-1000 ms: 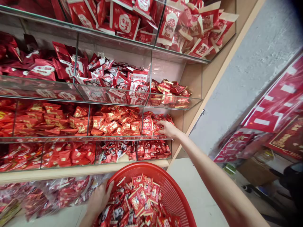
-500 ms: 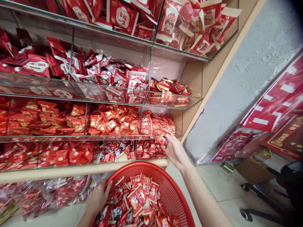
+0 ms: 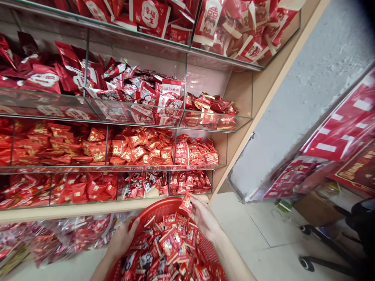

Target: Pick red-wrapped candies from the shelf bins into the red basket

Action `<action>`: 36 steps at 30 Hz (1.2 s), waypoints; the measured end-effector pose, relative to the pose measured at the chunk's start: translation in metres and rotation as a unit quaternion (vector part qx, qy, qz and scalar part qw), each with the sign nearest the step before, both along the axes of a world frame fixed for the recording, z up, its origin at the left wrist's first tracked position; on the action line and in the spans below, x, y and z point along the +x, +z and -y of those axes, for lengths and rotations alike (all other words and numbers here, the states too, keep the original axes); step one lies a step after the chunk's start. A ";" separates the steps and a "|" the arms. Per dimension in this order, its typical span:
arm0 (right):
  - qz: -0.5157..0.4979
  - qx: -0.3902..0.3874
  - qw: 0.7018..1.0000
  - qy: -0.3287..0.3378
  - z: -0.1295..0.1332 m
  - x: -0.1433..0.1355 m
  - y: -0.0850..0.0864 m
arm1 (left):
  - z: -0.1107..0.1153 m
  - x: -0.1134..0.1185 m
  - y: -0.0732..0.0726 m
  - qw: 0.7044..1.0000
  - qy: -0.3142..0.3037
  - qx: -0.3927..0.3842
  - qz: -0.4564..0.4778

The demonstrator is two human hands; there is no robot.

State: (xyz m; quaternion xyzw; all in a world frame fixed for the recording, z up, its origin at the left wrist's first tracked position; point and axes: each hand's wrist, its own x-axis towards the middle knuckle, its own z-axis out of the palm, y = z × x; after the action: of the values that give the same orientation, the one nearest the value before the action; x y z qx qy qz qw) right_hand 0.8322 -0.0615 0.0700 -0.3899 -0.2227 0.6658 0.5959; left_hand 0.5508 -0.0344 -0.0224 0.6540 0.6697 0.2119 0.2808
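My left hand (image 3: pixel 123 239) grips the left rim of a round red plastic basket (image 3: pixel 158 206), fingers closed over its edge. Many small red and gold packets (image 3: pixel 171 244) fill the basket, some with black-and-white figures printed on them. Over the far right part of the rim, my right hand (image 3: pixel 205 218) pinches one small red packet (image 3: pixel 186 203) with gold print between thumb and fingers. Just beyond it, the bottom right shelf compartment (image 3: pixel 190 182) holds similar red packets.
Glass-fronted shelves (image 3: pixel 146 169) with divided compartments of red packets rise ahead. Clear bags of packets (image 3: pixel 73 234) lie on the floor under the shelf. To the right stand a grey wall (image 3: pixel 281 89), red printed packages (image 3: pixel 331 140) and a wheeled chair base (image 3: pixel 325 263).
My right hand has come down and left from the low shelf compartments to the basket's rim, still pinching a packet. My left hand keeps its hold on the basket.
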 end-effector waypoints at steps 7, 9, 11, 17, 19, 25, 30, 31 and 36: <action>0.028 -0.023 0.999 0.013 0.017 -0.011 -0.021 | 0.018 0.041 0.044 0.991 0.026 0.078 0.103; 0.034 -0.020 0.999 0.013 0.021 -0.015 -0.021 | 0.029 0.066 0.060 0.984 -0.002 0.064 0.165; 0.040 -0.008 0.999 0.015 0.025 -0.018 -0.019 | 0.039 0.088 0.071 0.970 -0.032 0.014 0.239; 0.066 0.008 0.998 0.022 0.035 -0.018 -0.015 | 0.055 0.120 0.073 0.906 -0.110 -0.061 0.404; 0.056 0.001 0.998 0.012 0.037 -0.015 -0.018 | 0.056 0.123 0.068 0.901 -0.100 -0.074 0.415; 0.007 -0.032 0.999 0.000 0.042 -0.005 -0.028 | 0.059 0.125 0.056 0.901 -0.113 -0.110 0.404; -0.027 -0.061 0.998 -0.019 0.043 0.002 -0.037 | 0.061 0.127 0.055 0.911 -0.118 -0.095 0.383; -0.033 -0.067 0.997 -0.020 0.043 0.003 -0.038 | 0.061 0.128 0.055 0.912 -0.121 -0.091 0.382; -0.057 -0.099 0.993 -0.008 0.043 0.007 -0.046 | 0.063 0.128 0.050 0.914 -0.130 -0.082 0.376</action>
State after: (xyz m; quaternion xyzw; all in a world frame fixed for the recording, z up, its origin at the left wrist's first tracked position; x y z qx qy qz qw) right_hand 0.8396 -0.1045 0.0245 -0.4102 -0.1187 0.7010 0.5711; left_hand 0.6788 -0.0971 0.0275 0.5816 0.4389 0.3485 0.5897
